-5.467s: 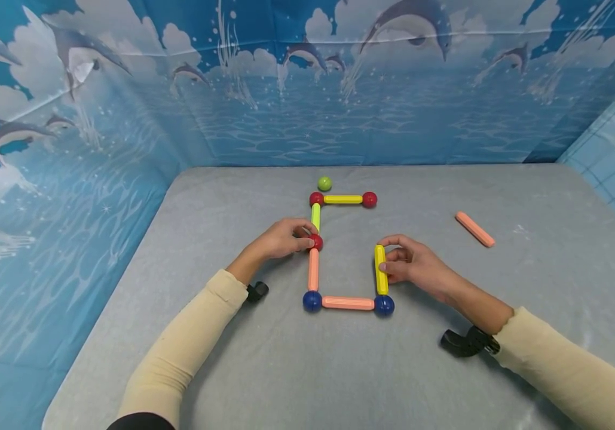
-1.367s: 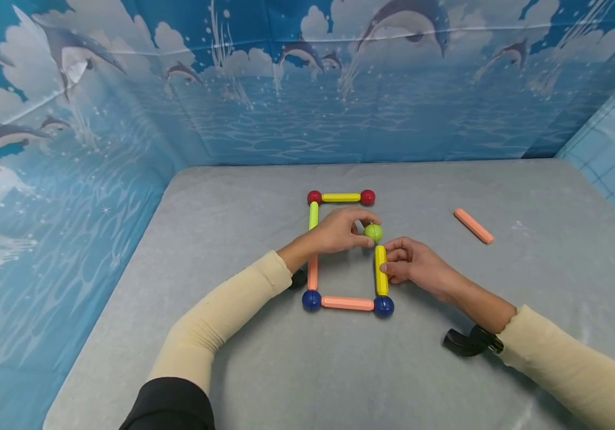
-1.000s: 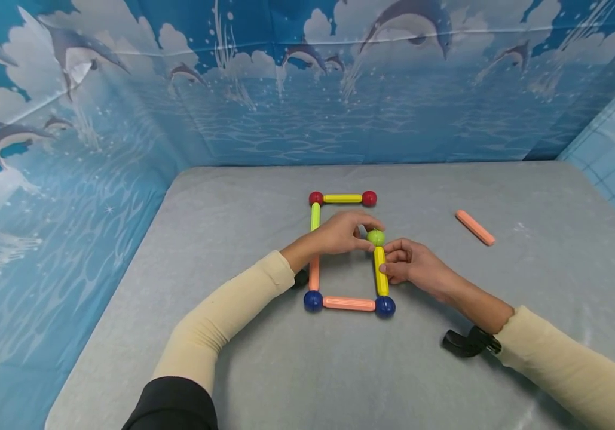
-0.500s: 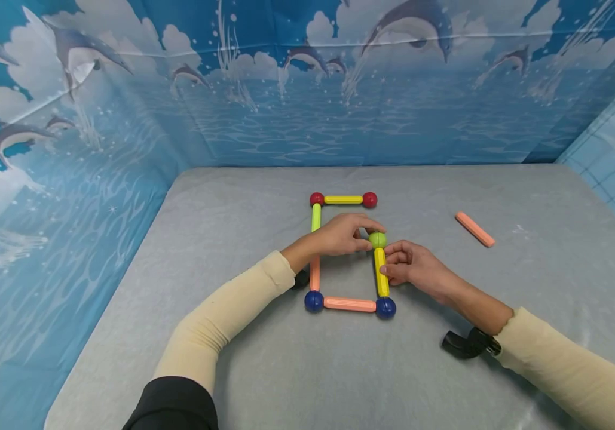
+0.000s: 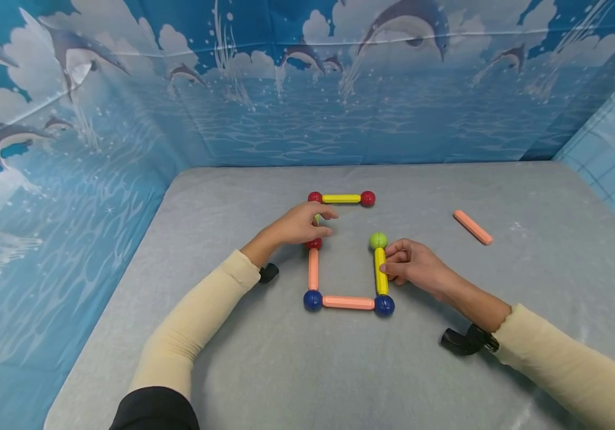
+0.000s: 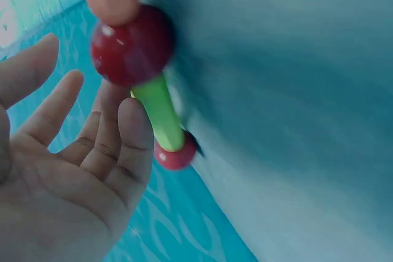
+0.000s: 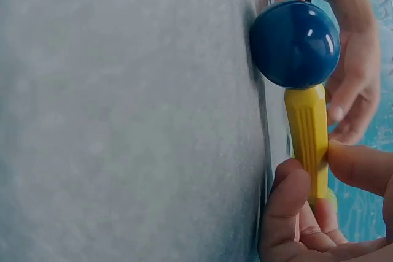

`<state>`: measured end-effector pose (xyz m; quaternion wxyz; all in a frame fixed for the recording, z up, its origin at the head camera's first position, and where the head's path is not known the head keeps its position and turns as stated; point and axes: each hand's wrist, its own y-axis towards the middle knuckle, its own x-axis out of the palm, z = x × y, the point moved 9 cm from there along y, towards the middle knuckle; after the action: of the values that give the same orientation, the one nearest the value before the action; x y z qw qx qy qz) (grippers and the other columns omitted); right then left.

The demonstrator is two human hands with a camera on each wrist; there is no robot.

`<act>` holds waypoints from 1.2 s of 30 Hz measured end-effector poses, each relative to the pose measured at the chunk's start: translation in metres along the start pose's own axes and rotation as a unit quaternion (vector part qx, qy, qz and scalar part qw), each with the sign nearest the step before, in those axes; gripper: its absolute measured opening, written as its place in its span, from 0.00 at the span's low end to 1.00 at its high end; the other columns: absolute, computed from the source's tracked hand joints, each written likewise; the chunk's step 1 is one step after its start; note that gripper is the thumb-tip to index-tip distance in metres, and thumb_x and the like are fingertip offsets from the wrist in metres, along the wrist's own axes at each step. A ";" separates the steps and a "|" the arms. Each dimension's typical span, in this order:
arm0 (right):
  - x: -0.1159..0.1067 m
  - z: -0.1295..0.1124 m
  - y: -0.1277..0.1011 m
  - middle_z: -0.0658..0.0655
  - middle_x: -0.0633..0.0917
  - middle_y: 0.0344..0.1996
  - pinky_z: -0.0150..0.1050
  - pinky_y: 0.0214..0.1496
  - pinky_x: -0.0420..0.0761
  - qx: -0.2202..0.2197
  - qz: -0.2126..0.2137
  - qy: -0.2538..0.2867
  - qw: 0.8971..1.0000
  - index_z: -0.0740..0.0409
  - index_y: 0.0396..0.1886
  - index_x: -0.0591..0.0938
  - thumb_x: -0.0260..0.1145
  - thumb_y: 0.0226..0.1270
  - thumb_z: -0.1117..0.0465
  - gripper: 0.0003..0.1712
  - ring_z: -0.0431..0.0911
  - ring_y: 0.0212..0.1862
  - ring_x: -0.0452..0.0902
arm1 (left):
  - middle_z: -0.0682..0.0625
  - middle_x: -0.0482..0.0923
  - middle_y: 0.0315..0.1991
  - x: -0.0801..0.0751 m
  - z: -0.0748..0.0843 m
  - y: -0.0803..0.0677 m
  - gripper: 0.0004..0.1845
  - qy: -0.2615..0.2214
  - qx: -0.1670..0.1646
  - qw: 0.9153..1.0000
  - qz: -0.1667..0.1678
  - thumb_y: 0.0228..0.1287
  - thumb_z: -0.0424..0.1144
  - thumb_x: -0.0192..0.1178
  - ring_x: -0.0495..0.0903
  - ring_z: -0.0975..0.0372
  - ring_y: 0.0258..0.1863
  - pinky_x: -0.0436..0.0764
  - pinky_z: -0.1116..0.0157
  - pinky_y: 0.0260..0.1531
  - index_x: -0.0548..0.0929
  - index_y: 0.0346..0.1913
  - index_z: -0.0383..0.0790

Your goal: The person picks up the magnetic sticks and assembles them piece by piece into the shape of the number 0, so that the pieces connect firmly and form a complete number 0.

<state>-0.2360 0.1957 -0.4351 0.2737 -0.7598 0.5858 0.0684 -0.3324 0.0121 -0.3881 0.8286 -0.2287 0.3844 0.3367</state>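
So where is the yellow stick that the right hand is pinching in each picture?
Head: the yellow stick lies on the right side of the frame of sticks, pinched by the right hand.
Left wrist: not in it.
Right wrist: it runs down the right part of the picture, fingertips pinching its lower end.
Shared landmark: the blue ball at the stick's end.

Recording booth, dolphin backdrop [image 5: 307,77], grey table [image 5: 264,370]
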 end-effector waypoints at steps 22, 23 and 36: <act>-0.001 -0.005 -0.001 0.63 0.78 0.47 0.34 0.41 0.85 -0.020 0.031 -0.049 0.998 0.68 0.57 0.72 0.65 0.69 0.62 0.22 0.46 0.39 0.79 | 0.46 0.82 0.48 -0.001 -0.027 -0.032 0.15 0.006 -0.017 1.000 0.023 0.68 0.39 0.61 0.78 0.58 0.41 0.78 0.67 0.38 0.84 0.55 0.42; -0.001 -0.005 -0.001 0.63 0.79 0.47 0.34 0.41 0.85 -0.020 0.030 -0.049 0.998 0.68 0.57 0.72 0.65 0.69 0.62 0.22 0.46 0.39 0.79 | 0.46 0.82 0.48 0.000 -0.028 -0.032 0.15 0.006 -0.019 1.000 0.021 0.68 0.39 0.61 0.78 0.58 0.41 0.78 0.67 0.39 0.84 0.56 0.42; -0.069 -0.015 -0.008 0.67 0.83 0.47 0.39 0.35 0.82 -0.086 0.119 -0.189 0.971 0.65 0.56 0.77 0.60 0.73 0.58 0.18 0.55 0.42 0.83 | 0.44 0.83 0.56 0.004 -0.034 -0.035 0.18 -0.022 -0.046 0.999 0.001 0.68 0.38 0.62 0.82 0.56 0.53 0.82 0.63 0.45 0.80 0.60 0.45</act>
<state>-0.2526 0.2482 -0.3904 0.3032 -0.6789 0.6013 0.2927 -0.3213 -0.0315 -0.4076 0.8254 -0.2584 0.3501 0.3596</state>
